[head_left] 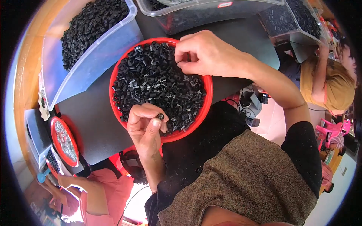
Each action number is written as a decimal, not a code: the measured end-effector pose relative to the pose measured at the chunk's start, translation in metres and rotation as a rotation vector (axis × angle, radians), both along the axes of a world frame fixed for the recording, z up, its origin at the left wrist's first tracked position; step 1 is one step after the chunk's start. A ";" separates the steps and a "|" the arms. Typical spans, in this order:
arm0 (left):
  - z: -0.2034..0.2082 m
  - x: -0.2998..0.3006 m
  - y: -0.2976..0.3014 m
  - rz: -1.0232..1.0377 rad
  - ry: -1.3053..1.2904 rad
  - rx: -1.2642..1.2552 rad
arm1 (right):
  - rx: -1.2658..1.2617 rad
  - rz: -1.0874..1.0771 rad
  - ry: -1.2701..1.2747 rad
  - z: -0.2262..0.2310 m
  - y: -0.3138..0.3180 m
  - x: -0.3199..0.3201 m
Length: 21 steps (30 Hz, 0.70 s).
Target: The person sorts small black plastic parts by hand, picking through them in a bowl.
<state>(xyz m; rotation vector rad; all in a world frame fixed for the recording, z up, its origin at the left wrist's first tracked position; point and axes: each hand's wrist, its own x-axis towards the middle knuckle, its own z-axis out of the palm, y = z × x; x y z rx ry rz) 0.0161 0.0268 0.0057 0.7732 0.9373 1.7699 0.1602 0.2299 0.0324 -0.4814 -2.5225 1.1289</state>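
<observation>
A round red basin [209, 98] is filled with small black tubular parts [141, 64], with thin metal springs [161, 81] scattered among them. My left hand [143, 126], above the basin's near left rim, pinches one small black cylindrical part [161, 116] between thumb and index finger, its round end showing. Over the far right side of the basin, my right hand [198, 54] is closed with thumb and fingertips together. What it grips, if anything, is hidden by the fingers and lost against the dark parts below.
Clear plastic bins [96, 56] of black parts stand at the far left, with another bin [215, 17] behind the basin. A red tray of shiny metal pieces [65, 141] sits at the left table edge. Other people sit left and right, one in a brown top [332, 83].
</observation>
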 end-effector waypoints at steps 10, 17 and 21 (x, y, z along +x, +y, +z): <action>0.008 0.003 0.004 0.070 0.061 -0.127 | -0.700 0.045 0.138 0.011 -0.041 -0.001; 0.012 0.006 0.008 0.154 0.178 -0.279 | -0.432 -0.008 0.254 0.004 -0.063 -0.002; 0.009 0.007 0.008 0.164 0.252 -0.268 | -0.512 -0.062 0.251 0.007 -0.068 -0.005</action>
